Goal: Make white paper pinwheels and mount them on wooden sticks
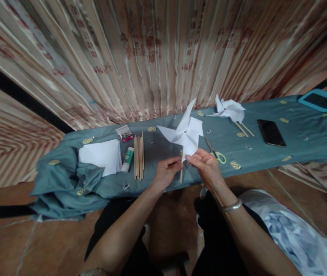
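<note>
A white paper pinwheel (190, 132) with a silver pin at its centre is held up over the cloth-covered table. My left hand (167, 173) is closed at its wooden stick (181, 177), fingertips pinched together just under the lowest blade. My right hand (208, 166) pinches the bottom edge of that blade between thumb and fingers. Scissors (220, 157) with light green handles lie just beyond my right hand. To the left of my left hand are a bundle of wooden sticks (139, 157) and a green-and-white glue stick (127, 160).
White paper sheets (100, 155) and an open box of metal pins (126, 134) lie at the left. Folded pinwheels (232, 109) on sticks, a black phone (271, 133) and a blue-framed tablet (321, 100) lie rightward. A full plastic bag (293, 234) stands on the floor.
</note>
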A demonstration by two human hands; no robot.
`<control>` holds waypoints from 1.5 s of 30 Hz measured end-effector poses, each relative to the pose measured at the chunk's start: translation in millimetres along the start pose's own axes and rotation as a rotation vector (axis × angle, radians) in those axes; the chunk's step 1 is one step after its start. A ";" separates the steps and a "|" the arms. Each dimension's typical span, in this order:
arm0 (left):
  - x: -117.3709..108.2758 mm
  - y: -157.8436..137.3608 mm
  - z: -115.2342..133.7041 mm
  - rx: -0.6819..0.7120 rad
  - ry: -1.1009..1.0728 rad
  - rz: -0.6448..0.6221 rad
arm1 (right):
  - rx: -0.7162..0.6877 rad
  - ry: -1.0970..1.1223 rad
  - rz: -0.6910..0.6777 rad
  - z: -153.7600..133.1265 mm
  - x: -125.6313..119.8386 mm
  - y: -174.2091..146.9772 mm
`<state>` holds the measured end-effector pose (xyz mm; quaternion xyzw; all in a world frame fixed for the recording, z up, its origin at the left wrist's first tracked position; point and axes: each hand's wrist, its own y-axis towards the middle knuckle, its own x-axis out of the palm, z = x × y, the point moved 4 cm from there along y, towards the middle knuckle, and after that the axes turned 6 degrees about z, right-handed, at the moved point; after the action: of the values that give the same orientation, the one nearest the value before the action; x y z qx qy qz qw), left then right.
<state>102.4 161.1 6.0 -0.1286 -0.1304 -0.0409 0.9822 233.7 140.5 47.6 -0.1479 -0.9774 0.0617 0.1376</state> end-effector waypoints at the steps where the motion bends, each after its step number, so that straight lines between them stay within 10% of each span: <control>1: 0.4 -0.4 0.7 0.003 -0.002 -0.006 | 0.003 0.005 -0.008 0.0 1.4 -0.1; 14: 3.2 -2.6 13.7 -0.024 -0.112 -0.014 | -0.201 -0.291 0.137 -5.8 -12.9 -1.3; 21: 2.2 1.8 21.2 -0.044 -0.209 0.062 | -0.147 -0.378 -0.092 17.3 -3.8 -8.1; 30: 4.9 2.5 23.7 -0.026 -0.249 0.034 | -0.177 -0.386 -0.049 18.4 -6.0 -3.5; 45: 0.8 -0.4 19.5 -0.014 -0.107 0.007 | -0.359 -1.075 0.306 -49.7 -72.4 99.3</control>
<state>98.4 165.8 24.6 -0.1378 -0.1821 -0.0311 0.9731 341.5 216.5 60.9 -0.2565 -0.8726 -0.0193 -0.4152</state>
